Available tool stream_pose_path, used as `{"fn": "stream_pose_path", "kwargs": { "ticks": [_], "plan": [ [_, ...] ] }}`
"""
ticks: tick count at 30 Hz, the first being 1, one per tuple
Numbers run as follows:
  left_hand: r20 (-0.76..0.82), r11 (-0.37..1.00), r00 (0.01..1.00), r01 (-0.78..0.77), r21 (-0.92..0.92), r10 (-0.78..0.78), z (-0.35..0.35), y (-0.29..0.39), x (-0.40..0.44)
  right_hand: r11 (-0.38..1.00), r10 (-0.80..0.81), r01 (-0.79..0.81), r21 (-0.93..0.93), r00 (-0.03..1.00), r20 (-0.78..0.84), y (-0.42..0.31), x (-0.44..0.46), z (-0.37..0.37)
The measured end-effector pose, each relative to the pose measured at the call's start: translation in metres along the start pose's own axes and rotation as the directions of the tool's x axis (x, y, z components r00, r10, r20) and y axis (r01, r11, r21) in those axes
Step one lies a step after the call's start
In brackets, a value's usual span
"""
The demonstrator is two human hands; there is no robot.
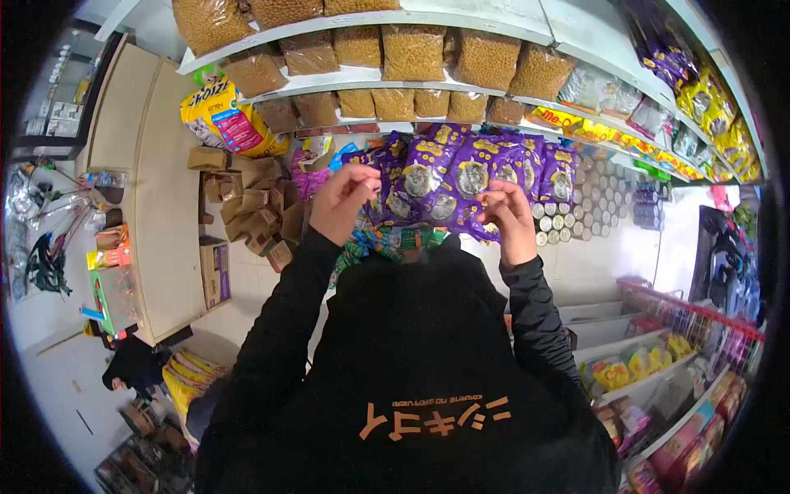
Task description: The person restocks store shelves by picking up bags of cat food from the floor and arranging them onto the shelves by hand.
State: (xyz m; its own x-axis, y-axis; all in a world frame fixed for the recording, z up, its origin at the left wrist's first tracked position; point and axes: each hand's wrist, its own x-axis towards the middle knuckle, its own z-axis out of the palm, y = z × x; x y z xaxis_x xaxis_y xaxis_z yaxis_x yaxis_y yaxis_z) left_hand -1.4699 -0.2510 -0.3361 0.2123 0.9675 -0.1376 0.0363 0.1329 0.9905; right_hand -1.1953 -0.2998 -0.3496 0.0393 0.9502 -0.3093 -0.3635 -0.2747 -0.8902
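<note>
Purple bags (473, 175) with round cat pictures lie in a pile in front of the person, below the shelves. My left hand (346, 202) is at the left side of the pile, its fingers bent and the thumb close to the fingertips. Whether anything thin is between them is too small to tell. At the right side of the pile, my right hand (508, 221) has its thumb and fingers bent together over a purple bag's edge; what they pinch, if anything, cannot be made out.
Shelves above hold clear bags of brown kibble (414, 53). A yellow bag (230, 115) and cardboard boxes (259, 206) are at the left. Stacked cans (588, 206) stand at the right, with a red-edged wire rack (691, 305) nearer. Someone in dark clothing (136, 362) is at the lower left.
</note>
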Motion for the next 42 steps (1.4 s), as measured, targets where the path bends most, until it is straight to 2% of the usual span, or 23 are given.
{"fn": "stream_pose_path", "kwargs": {
  "ticks": [5,9,12,17,20,23,28,30,34,37,39,41,42],
  "plan": [
    [-0.02,0.986,0.986,0.165,0.008,-0.165,0.05,-0.012,0.008,1.0,0.01,-0.012,0.014,0.992,0.125,0.001,0.049,-0.024],
    [0.08,0.975,0.975,0.199,0.096,-0.207,0.063,-0.038,0.022,1.0,0.015,-0.014,-0.008,0.992,0.129,0.021,0.083,-0.037],
    [0.217,0.949,0.946,0.184,0.255,-0.242,0.05,-0.067,0.036,0.996,0.087,-0.085,-0.021,0.993,0.083,0.049,0.097,-0.035],
    [0.25,0.879,0.872,0.324,0.349,-0.421,0.019,-0.14,0.052,0.971,0.233,-0.236,-0.044,0.97,-0.062,0.125,0.108,-0.017],
    [0.156,0.862,0.852,0.473,0.18,-0.5,0.009,-0.199,0.046,0.913,0.39,-0.4,-0.079,0.914,-0.115,0.168,0.093,-0.011],
    [0.139,0.812,0.8,0.569,0.129,-0.583,0.005,-0.242,0.033,0.843,0.508,-0.516,-0.149,0.856,-0.094,0.21,0.091,-0.012],
    [0.147,0.706,0.694,0.707,0.048,-0.705,0.002,-0.297,0.022,0.733,0.641,-0.642,-0.226,0.763,-0.089,0.266,0.107,-0.011],
    [0.131,0.701,0.694,0.713,0.014,-0.708,0.0,-0.322,0.026,0.708,0.667,-0.665,-0.237,0.741,-0.084,0.286,0.128,-0.009],
    [0.095,0.699,0.699,0.714,-0.042,-0.709,-0.007,-0.374,0.041,0.7,0.686,-0.679,-0.22,0.726,-0.057,0.335,0.172,0.0],
    [0.026,0.706,0.708,0.706,-0.059,-0.706,-0.017,-0.424,0.07,0.791,0.591,-0.559,-0.249,0.803,0.072,0.377,0.216,0.009],
    [-0.046,0.658,0.691,0.663,-0.357,-0.722,-0.026,-0.458,0.086,0.802,0.558,-0.499,-0.33,0.823,0.111,0.416,0.241,0.005],
    [-0.082,0.651,0.684,0.641,-0.406,-0.725,-0.038,-0.493,0.097,0.81,0.486,-0.365,-0.458,0.856,0.177,0.454,0.266,0.003],
    [-0.108,0.645,0.677,0.622,-0.445,-0.728,-0.045,-0.512,0.102,0.809,0.489,-0.362,-0.463,0.852,0.187,0.469,0.279,0.005]
  ]
}}
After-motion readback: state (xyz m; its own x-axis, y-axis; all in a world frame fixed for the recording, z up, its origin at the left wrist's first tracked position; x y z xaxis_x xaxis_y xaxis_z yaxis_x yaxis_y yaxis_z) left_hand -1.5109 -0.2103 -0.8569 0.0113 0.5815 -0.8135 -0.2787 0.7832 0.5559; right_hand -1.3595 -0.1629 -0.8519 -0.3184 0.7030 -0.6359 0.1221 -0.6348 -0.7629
